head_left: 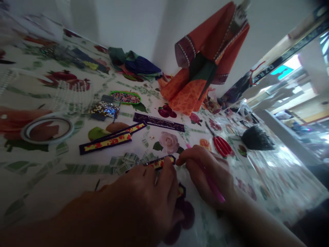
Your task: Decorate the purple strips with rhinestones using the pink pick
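My left hand [144,202] lies with curled fingers over a dark strip with a yellow and red pattern [160,162], pressing it to the table. The strip's far end shows past my fingers, and another bit of it shows at my thumb [181,191]. My right hand [205,171] is closed round a thin pink tool [213,187], its fingertips pinched together at the strip's right end. Most of the strip is hidden under my left hand.
More patterned strips [105,142], a purple beaded strip [158,122], red scissors [221,144], a tape roll [47,129], a green tray of beads [125,97], sequins [104,109], an orange paper dress [203,65], folded fabrics [136,65] and a black tuft [257,139] lie on the fruit-print tablecloth [46,171].
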A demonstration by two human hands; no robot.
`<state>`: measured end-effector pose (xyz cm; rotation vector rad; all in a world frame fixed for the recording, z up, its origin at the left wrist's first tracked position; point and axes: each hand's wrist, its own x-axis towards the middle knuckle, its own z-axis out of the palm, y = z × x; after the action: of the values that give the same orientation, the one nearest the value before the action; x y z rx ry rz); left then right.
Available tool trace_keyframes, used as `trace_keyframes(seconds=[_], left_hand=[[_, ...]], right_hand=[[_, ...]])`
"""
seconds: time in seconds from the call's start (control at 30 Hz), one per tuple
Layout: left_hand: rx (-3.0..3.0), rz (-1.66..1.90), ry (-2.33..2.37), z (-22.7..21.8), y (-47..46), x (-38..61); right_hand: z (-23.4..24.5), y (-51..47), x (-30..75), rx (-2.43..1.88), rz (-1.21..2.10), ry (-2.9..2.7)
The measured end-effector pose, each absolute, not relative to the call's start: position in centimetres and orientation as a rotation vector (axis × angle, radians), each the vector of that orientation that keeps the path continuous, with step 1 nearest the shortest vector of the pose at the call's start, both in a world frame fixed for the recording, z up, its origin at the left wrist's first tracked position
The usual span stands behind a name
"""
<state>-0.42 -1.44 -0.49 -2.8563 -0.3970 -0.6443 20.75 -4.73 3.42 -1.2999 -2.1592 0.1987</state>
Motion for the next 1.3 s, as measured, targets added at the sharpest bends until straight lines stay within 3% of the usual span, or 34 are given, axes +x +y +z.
trace_keyframes(seconds=[0.4, 0.87, 1.3], left_hand=[[-3.072, -0.571, -0.651, 0.3, -1.0, 0.1], [-2.793, -0.551, -0.376, 2.2, -1.9, -0.7], [-2.852, -0.698, -0.429, -0.1, -1.3, -0.1]], right_hand=[[3.4, -4.9, 20.8, -1.357, 0.223, -2.034], [2.8, -4.0, 20.9, -1.409, 0.335, -2.066], [2.9, -3.7, 21.4, -1.437, 0.246, -1.721]])
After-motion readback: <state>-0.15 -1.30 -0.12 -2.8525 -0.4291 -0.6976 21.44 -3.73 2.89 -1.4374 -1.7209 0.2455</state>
